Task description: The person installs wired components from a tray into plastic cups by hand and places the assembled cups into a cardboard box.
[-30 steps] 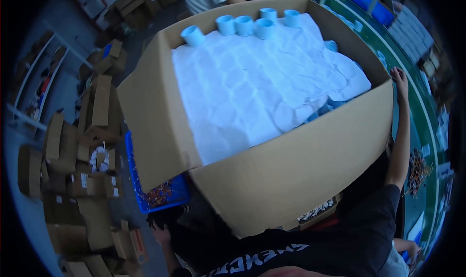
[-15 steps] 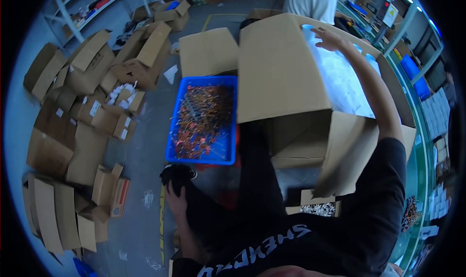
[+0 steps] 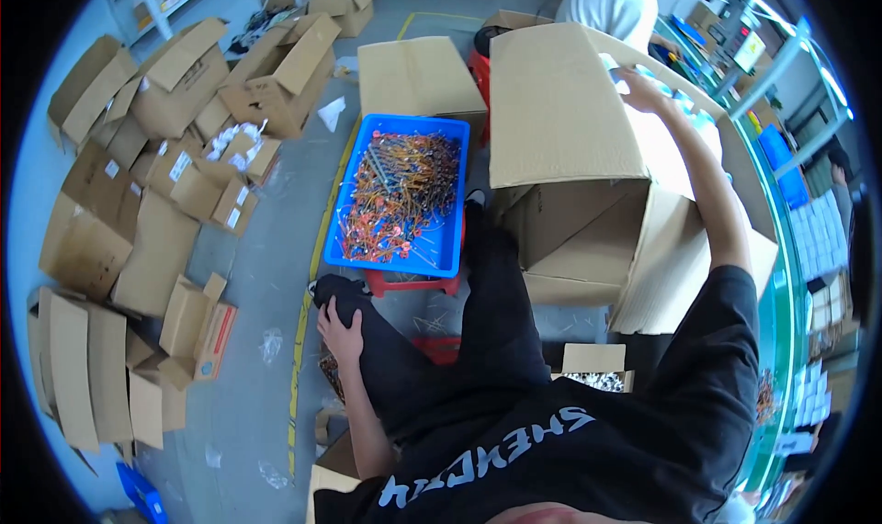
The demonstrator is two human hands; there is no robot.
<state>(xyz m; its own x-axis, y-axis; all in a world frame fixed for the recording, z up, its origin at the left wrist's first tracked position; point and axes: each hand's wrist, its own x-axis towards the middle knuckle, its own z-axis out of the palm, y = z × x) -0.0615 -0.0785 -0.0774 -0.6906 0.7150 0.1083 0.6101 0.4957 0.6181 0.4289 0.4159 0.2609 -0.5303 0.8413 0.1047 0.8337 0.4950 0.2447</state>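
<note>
- The right hand [image 3: 643, 88] reaches far and to the right, its fingers [image 3: 623, 72] spread flat over the top edge of the big cardboard box [image 3: 570, 111]; they press on it and are not closed around anything.
- The left hand [image 3: 342, 333] rests near, on the person's own black-trousered knee [image 3: 354, 294], fingers loosely apart and holding nothing.
- The box lies right of and beyond the left hand, so the right hand is the nearer one and already touches it. The box is tipped, its long side running from near to far, with one flap [image 3: 675, 267] hanging open on the near right.
- Plain brown cardboard; white filling [image 3: 675, 147] shows inside at the right.
- Just left of the box, a blue tray [image 3: 363, 258] of orange wire pieces sits on a red stool.
- Flattened cartons [image 3: 110, 239] cover the floor at left.
</note>
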